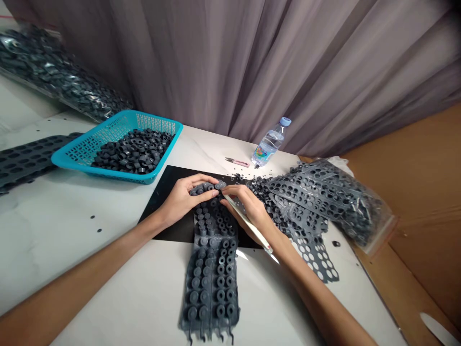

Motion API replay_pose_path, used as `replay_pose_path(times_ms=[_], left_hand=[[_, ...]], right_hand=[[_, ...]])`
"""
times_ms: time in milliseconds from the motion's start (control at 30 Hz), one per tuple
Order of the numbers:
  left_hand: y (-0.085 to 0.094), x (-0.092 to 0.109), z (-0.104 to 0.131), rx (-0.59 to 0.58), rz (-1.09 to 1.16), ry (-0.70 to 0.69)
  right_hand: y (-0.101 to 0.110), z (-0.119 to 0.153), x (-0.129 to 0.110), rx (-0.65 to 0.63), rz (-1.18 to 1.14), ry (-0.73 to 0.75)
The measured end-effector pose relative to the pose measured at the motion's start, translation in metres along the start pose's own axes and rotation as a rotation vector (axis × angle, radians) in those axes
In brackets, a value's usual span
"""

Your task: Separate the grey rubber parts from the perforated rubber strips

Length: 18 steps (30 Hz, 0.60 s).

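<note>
A dark grey rubber sheet with rows of moulded round rings runs toward me, its near end hanging in thin tails. My left hand is closed on the far end of this sheet, which bends up between thumb and fingers. My right hand is closed round a slim white tool that slants back under the palm; its exact kind is unclear. Its fingertips meet the sheet's far end beside my left thumb. A black mat lies below both hands.
At left stands a turquoise basket of black rubber rings, with a full plastic bag behind. Pink thread snips and a water bottle lie beyond the mat. Punched sheets, loose bits and another bag crowd the right.
</note>
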<state>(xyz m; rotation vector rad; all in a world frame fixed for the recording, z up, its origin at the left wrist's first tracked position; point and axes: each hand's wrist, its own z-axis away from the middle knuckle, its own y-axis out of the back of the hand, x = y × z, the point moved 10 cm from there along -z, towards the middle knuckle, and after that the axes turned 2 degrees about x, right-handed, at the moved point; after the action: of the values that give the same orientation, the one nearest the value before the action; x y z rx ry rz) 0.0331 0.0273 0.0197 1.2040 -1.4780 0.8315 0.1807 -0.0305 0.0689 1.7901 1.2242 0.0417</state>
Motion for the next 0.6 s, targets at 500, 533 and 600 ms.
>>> replay_pose_path(times_ms=[500, 533, 600], left_hand=[[-0.0030, 0.0009, 0.0010, 0.012, -0.029, 0.002], [-0.0032, 0.0007, 0.0008, 0.010, -0.027, 0.000], [-0.0038, -0.0003, 0.0002, 0.002, -0.021, -0.005]], right_hand=[[-0.0048, 0.0009, 0.0025, -0.013, 0.065, 0.031], [-0.0045, 0.0010, 0.0021, -0.012, 0.071, 0.023], [-0.0051, 0.0011, 0.0016, -0.023, 0.092, 0.002]])
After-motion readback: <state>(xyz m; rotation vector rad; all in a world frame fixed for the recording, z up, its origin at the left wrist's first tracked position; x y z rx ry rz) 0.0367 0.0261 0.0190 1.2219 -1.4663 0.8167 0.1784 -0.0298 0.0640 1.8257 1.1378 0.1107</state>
